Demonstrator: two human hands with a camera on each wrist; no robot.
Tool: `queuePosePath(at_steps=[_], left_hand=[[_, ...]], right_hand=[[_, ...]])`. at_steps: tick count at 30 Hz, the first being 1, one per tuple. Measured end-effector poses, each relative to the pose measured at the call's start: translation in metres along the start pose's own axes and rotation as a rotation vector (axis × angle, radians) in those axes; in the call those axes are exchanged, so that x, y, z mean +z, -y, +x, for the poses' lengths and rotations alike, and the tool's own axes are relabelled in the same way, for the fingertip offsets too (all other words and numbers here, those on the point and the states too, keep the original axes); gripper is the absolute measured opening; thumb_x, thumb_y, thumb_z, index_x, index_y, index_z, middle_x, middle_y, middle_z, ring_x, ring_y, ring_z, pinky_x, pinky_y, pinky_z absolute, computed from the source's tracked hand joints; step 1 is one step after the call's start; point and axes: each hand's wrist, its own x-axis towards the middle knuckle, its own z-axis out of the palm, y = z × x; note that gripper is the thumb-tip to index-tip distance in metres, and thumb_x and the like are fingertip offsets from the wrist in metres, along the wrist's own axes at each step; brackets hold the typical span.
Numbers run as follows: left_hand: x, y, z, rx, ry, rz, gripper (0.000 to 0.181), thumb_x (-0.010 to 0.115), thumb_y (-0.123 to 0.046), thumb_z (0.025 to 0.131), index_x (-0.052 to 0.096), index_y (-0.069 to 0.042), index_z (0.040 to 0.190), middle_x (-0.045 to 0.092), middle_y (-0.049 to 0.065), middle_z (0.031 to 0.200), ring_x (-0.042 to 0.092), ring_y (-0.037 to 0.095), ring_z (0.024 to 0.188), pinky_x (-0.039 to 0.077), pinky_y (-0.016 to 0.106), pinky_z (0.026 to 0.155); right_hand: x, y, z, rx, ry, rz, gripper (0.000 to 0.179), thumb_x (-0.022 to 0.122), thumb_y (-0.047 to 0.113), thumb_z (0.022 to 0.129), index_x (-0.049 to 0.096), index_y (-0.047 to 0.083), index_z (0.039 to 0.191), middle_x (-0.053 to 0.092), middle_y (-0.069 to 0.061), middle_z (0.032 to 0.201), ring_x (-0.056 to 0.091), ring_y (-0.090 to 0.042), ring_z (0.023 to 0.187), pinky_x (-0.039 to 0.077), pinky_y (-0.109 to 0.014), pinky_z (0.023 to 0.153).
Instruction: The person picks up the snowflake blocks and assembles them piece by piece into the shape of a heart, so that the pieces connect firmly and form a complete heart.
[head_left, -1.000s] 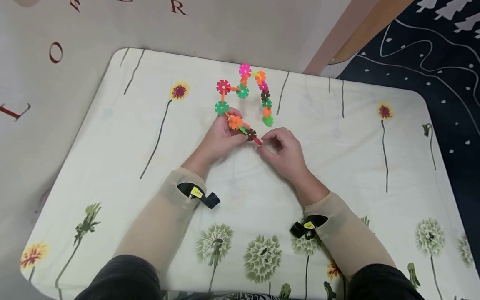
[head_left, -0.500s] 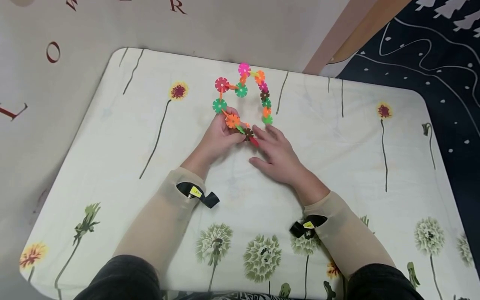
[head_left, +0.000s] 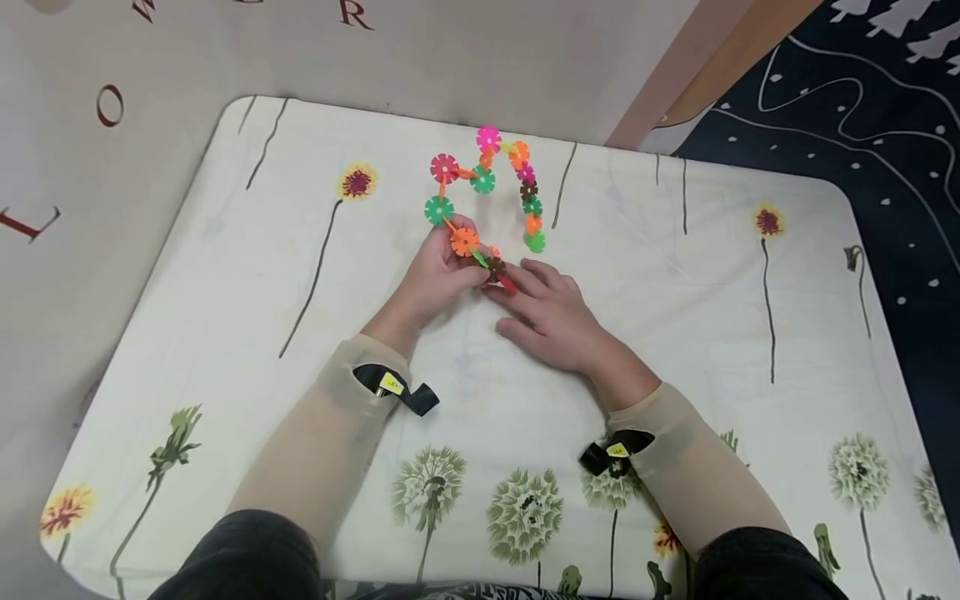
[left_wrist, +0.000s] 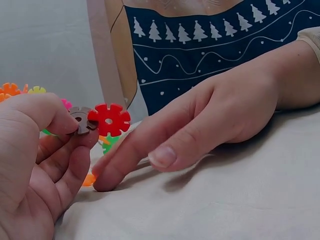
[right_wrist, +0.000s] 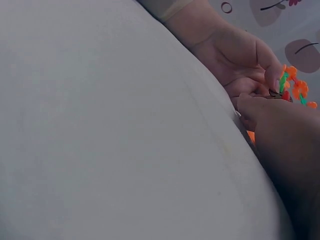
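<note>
A chain of colourful interlocking notched plastic discs [head_left: 465, 242] curves over the table in the head view. My left hand [head_left: 435, 279] pinches its brown disc [left_wrist: 80, 119] between thumb and fingers. At the near end, a red disc [left_wrist: 111, 120] juts out from the brown one. My right hand [head_left: 555, 317] lies low beside that end, its fingers stretched towards the left hand and partly behind the red disc. By its fingertips in the left wrist view is an orange piece [left_wrist: 89, 180]; whether they touch it I cannot tell. The chain's other end is a light green disc [head_left: 535, 242].
The table [head_left: 360, 517] wears a white cloth printed with flowers and dandelions. A pale wall [head_left: 420, 58] with letters stands behind its far edge. At the right hangs a dark blue cloth [head_left: 885, 125] with white trees and lines.
My right hand has left its pinch near the red disc and stretched its fingers out, then slid them leftwards beside the chain. The left hand keeps its hold and has shifted slightly left with the chain.
</note>
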Motion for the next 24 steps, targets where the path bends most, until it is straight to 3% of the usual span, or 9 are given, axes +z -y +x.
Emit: queuePosePath(at_steps=[5, 8, 12, 16, 19, 24], left_hand=[[0.003, -0.004, -0.001, -0.004, -0.014, 0.028, 0.061, 0.063, 0.015, 0.092, 0.039, -0.001, 0.146, 0.053, 0.016, 0.142, 0.061, 0.022, 0.128, 0.05, 0.031, 0.108], [0.003, -0.003, -0.001, -0.012, -0.027, 0.031, 0.06, 0.062, 0.015, 0.093, 0.038, -0.001, 0.146, 0.057, 0.016, 0.137, 0.062, 0.023, 0.127, 0.051, 0.032, 0.107], [0.003, -0.001, -0.001, 0.013, -0.027, -0.001, 0.058, 0.06, 0.018, 0.091, 0.038, 0.001, 0.143, 0.063, 0.016, 0.121, 0.065, 0.025, 0.119, 0.051, 0.034, 0.107], [0.002, -0.001, -0.002, 0.041, -0.029, -0.023, 0.057, 0.059, 0.019, 0.09, 0.039, 0.001, 0.14, 0.066, 0.013, 0.115, 0.066, 0.023, 0.114, 0.054, 0.033, 0.103], [0.001, -0.002, -0.003, 0.04, -0.029, -0.041, 0.056, 0.058, 0.019, 0.091, 0.037, 0.002, 0.141, 0.066, 0.014, 0.115, 0.066, 0.023, 0.112, 0.056, 0.032, 0.098], [0.002, -0.004, -0.003, 0.01, -0.036, -0.045, 0.056, 0.059, 0.017, 0.093, 0.037, 0.0, 0.142, 0.067, 0.014, 0.116, 0.066, 0.024, 0.11, 0.059, 0.033, 0.093]], right_hand=[[-0.003, 0.002, -0.002, -0.006, 0.034, -0.011, 0.063, 0.044, 0.057, 0.11, 0.036, 0.031, 0.167, 0.01, 0.009, 0.177, 0.005, -0.029, 0.163, 0.023, -0.062, 0.117], [-0.003, 0.003, -0.002, -0.013, 0.051, -0.02, 0.065, 0.04, 0.061, 0.11, 0.032, 0.033, 0.169, 0.011, 0.011, 0.177, 0.002, -0.029, 0.164, 0.021, -0.062, 0.118], [-0.002, 0.002, -0.001, -0.03, 0.014, -0.036, 0.065, 0.044, 0.062, 0.109, 0.039, 0.032, 0.166, 0.023, 0.002, 0.176, 0.015, -0.032, 0.16, 0.024, -0.061, 0.117], [0.0, -0.001, 0.0, -0.047, -0.076, 0.002, 0.059, 0.056, 0.053, 0.106, 0.054, 0.026, 0.159, 0.045, -0.006, 0.158, 0.032, -0.034, 0.146, 0.028, -0.059, 0.114], [0.003, -0.003, 0.001, -0.046, -0.173, 0.072, 0.046, 0.065, 0.039, 0.105, 0.067, 0.016, 0.144, 0.056, -0.009, 0.142, 0.042, -0.036, 0.134, 0.032, -0.057, 0.111], [0.007, -0.006, 0.002, -0.032, -0.355, 0.143, 0.03, 0.07, 0.019, 0.103, 0.073, 0.006, 0.13, 0.065, -0.008, 0.11, 0.052, -0.033, 0.109, 0.042, -0.046, 0.098]])
